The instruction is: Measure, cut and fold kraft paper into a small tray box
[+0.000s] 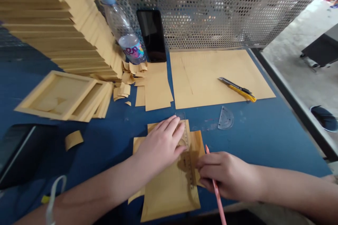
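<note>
Two bare hands at work over the blue table point(266, 140). We see the left hand point(165, 139) laid flat, its fingers close together and thumb out to the side, pressing a clear ruler point(189, 163) onto the brown paper point(169, 197). That paper lies on the table right in front of the person, with more brown pieces jutting out at its left and right edges; we cannot tell whether they are attached. The ruler runs lengthwise along its right part. We have the right hand point(227, 174) with fingers curled and clamped on a pink pencil point(218, 197), tip pointing away from the person, near the paper's right edge. Just beyond, we note a clear protractor point(226, 118); farther back, a yellow cutter point(237, 89) on a large brown sheet point(206, 74). A black phone point(152, 37) leans upright against the perforated panel point(216, 10), beside a bottle point(133, 47). At left we log a tall paper stack point(66, 24), wooden-looking frames point(52, 98) below it, and one loose scrap point(74, 140).
</note>
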A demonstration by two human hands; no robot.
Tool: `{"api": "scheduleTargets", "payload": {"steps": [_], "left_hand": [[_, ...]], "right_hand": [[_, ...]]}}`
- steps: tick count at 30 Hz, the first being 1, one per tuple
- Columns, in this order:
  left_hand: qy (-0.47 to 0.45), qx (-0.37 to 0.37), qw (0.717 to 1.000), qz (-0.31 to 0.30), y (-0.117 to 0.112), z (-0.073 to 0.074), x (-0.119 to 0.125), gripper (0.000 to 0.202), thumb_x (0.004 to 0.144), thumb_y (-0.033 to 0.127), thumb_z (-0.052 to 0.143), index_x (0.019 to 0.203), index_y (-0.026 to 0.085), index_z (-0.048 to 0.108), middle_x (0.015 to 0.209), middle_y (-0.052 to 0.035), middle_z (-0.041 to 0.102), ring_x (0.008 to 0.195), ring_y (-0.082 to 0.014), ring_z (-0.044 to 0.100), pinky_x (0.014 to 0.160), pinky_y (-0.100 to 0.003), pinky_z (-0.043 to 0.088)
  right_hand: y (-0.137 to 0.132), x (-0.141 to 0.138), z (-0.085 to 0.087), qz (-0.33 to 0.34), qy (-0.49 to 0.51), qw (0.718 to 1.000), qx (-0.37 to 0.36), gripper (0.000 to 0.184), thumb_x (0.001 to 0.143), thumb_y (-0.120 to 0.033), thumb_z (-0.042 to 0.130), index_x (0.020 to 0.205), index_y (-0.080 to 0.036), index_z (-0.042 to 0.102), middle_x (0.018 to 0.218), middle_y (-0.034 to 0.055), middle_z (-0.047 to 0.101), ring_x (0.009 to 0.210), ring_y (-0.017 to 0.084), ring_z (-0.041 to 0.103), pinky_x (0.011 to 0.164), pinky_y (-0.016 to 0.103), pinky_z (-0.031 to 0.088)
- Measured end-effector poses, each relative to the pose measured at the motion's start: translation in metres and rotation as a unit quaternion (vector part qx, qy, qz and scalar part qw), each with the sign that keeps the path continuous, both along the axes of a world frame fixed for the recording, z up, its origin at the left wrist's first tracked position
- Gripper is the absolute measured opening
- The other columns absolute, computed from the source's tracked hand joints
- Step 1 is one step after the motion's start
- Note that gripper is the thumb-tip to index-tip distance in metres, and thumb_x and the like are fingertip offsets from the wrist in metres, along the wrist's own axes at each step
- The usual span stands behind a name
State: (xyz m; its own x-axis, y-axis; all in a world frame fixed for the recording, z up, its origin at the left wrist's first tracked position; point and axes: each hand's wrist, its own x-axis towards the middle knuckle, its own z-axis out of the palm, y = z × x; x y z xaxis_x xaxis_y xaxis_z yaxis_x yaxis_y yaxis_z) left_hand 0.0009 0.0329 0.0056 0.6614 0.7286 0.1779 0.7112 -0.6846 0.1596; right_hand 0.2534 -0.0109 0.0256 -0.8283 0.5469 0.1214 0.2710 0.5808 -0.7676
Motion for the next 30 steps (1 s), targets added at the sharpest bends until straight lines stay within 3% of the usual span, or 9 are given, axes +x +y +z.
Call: {"api": "scheduleTargets", "payload": {"steps": [7,12,17,19,22,27,30], "left_hand": [[-0.024,-0.024,0.999,-0.014,-0.001,-0.013,-0.011,0.057,0.100,0.034,0.063,0.147,0.005,0.053,0.155,-0.0237,0.055,0.143,-0.0369,0.057,0.114,-0.051,0.056],[-0.053,-0.035,0.998,-0.025,0.001,-0.022,-0.014,0.055,0.103,0.037,0.055,0.149,0.008,0.050,0.160,-0.0211,0.052,0.149,-0.0349,0.052,0.119,-0.053,0.052],[-0.076,-0.033,0.996,-0.023,-0.001,-0.029,-0.015,0.061,0.106,0.050,0.052,0.150,0.007,0.049,0.158,-0.0224,0.053,0.148,-0.0349,0.052,0.119,-0.054,0.051],[-0.082,-0.037,0.996,-0.019,-0.002,-0.028,-0.015,0.060,0.107,0.049,0.053,0.150,0.008,0.050,0.159,-0.0215,0.054,0.149,-0.0341,0.052,0.120,-0.054,0.051],[-0.083,-0.039,0.996,-0.013,-0.003,-0.024,-0.014,0.057,0.106,0.044,0.054,0.149,0.008,0.052,0.158,-0.0207,0.054,0.149,-0.0330,0.051,0.120,-0.054,0.051],[-0.079,-0.018,0.997,-0.019,-0.002,-0.020,-0.014,0.053,0.106,0.043,0.055,0.145,0.006,0.055,0.155,-0.0213,0.058,0.146,-0.0337,0.055,0.115,-0.053,0.056],[-0.084,-0.004,0.996,-0.023,-0.001,-0.020,-0.014,0.054,0.106,0.042,0.055,0.144,0.004,0.055,0.152,-0.0223,0.060,0.145,-0.0349,0.057,0.112,-0.053,0.058]], "right_hand": [[0.024,-0.003,0.016,0.017,0.005,0.999,0.035,0.019,0.099,-0.013,0.055,0.086,-0.017,0.068,0.085,0.0057,0.065,0.068,0.014,0.056,0.061,0.028,0.046],[0.060,-0.010,0.027,-0.026,0.089,0.996,0.007,0.019,0.106,-0.022,0.053,0.100,-0.015,0.070,0.100,0.0117,0.069,0.089,0.017,0.065,0.081,0.029,0.056],[0.097,-0.022,0.013,-0.150,0.161,0.971,-0.090,0.034,0.113,-0.035,0.044,0.102,-0.016,0.069,0.108,0.0097,0.067,0.071,0.010,0.062,0.068,0.027,0.055],[0.105,-0.026,0.003,-0.173,0.175,0.966,-0.086,0.036,0.113,-0.036,0.043,0.097,-0.016,0.069,0.103,0.0088,0.066,0.080,0.013,0.064,0.074,0.030,0.055],[0.111,-0.026,-0.008,-0.183,0.175,0.965,-0.072,0.035,0.111,-0.030,0.044,0.088,-0.017,0.067,0.091,0.0066,0.066,0.090,0.017,0.065,0.081,0.033,0.054],[0.113,-0.020,-0.010,-0.191,0.149,0.968,-0.062,0.007,0.090,-0.013,0.064,0.086,-0.019,0.064,0.086,0.0031,0.064,0.078,0.015,0.063,0.070,0.030,0.051],[0.111,-0.019,-0.011,-0.194,0.128,0.971,-0.059,0.014,0.080,-0.006,0.064,0.082,-0.019,0.061,0.082,0.0011,0.064,0.070,0.012,0.061,0.062,0.026,0.048]]}}
